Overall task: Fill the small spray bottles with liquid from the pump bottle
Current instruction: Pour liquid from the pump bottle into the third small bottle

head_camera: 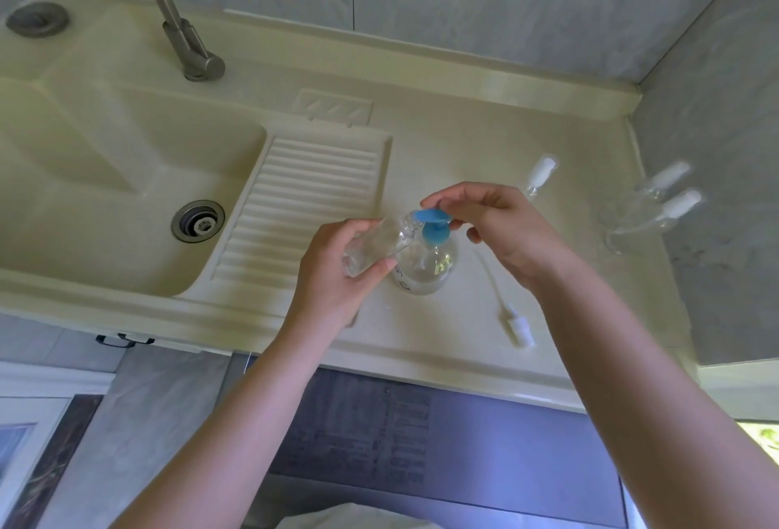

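Clear plastic small spray bottle (375, 248), gripped tilted in the left hand (337, 275), meets the pump bottle (425, 263) nozzle on the table (442, 140); right hand (493, 225) fingers press the blue pump head (434, 217) to dispense.

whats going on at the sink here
A person is filling a small spray bottle. The left hand grips it tilted, mouth at the spout of the blue pump bottle, while the right hand rests on the pump head. Its spray top lies on the counter; three capped bottles wait nearby.
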Available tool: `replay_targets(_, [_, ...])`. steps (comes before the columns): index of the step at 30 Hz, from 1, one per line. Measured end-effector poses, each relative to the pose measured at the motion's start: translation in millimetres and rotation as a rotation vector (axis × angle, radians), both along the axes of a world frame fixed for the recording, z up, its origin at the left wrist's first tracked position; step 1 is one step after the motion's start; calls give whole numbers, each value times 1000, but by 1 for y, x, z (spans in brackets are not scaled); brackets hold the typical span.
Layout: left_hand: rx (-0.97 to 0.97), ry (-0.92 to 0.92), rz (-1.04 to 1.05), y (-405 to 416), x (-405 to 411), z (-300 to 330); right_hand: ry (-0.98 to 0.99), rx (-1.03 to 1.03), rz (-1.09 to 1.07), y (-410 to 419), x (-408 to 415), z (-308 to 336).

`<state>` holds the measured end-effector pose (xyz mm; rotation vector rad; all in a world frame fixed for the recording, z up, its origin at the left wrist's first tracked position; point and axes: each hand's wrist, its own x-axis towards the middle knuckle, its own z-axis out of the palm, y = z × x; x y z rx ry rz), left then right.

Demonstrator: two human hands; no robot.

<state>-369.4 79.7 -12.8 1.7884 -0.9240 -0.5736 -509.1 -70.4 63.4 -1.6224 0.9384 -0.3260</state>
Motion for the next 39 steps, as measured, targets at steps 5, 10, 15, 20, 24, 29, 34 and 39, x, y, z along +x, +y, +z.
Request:
replay_targets(5, [-4, -43, -9, -1, 4, 1, 67, -16, -131, -12, 31, 4])
replay_targets(10, [-20, -127, -11, -3, 9, 1, 229, 47, -78, -19, 58, -7])
replay_targets(15, [-25, -186, -16, -4, 12, 4, 262, 43, -86, -23, 66, -14])
replay_targets(20, [-14, -191, -31, -5, 13, 7, 296, 28, -67, -23, 66, -22])
replay_targets(24, [-1, -205, -50, -5, 15, 10, 309, 9, -70, -25, 67, -28])
replay_targets(29, [48, -236, -83, -5, 19, 15, 317, -115, -115, -26, 66, -35])
replay_targets(34, [80, -290, -93, -8, 22, 14, 346, -196, -157, -24, 66, -44])
replay_targets(39, [65, -279, -98, -9, 21, 15, 325, -227, -154, -27, 67, -36])
